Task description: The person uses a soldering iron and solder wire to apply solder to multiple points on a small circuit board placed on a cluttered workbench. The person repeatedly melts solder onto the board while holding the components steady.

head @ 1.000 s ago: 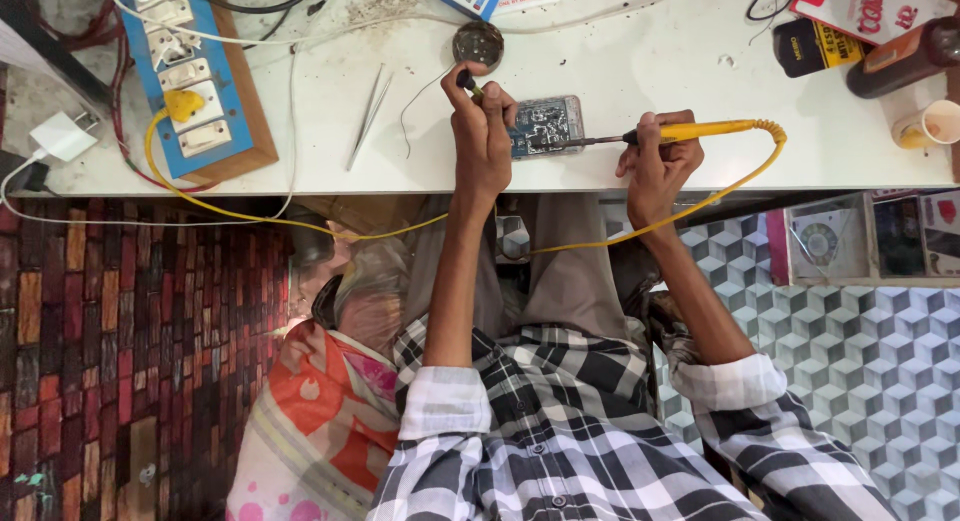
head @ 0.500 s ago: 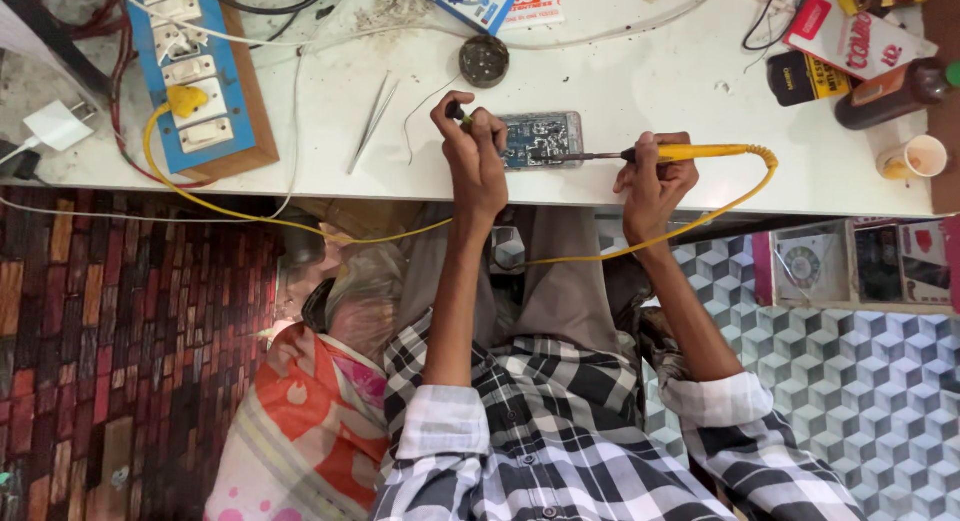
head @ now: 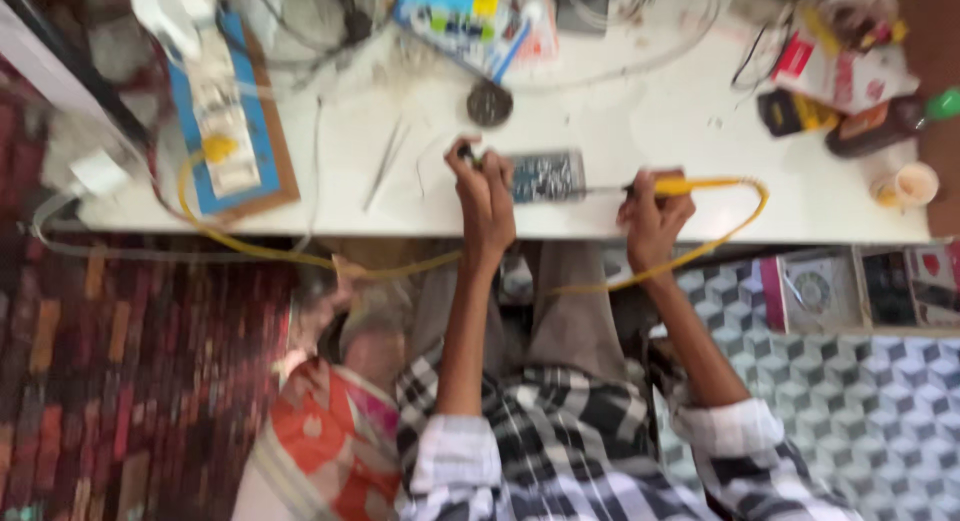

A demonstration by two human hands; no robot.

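A small circuit board (head: 548,176) lies on the white table (head: 640,121) near its front edge. My left hand (head: 485,196) rests at the board's left end, fingers closed around a small dark object that I cannot identify in the blur. My right hand (head: 652,216) grips a yellow-handled soldering iron (head: 680,187), whose metal tip points left onto the board's right edge. The iron's yellow cord (head: 735,221) loops right, then runs under the table edge toward the left.
Tweezers (head: 385,164) and a round dark tin (head: 489,104) lie behind the board. A blue power strip board (head: 235,121) sits at the left. Boxes, a brown bottle (head: 880,126) and a small cup (head: 905,186) crowd the right. Open drawers (head: 850,291) are below.
The view has shifted and blurred as my head moved. Both hands stay at the board, with the iron tip still against its right edge.
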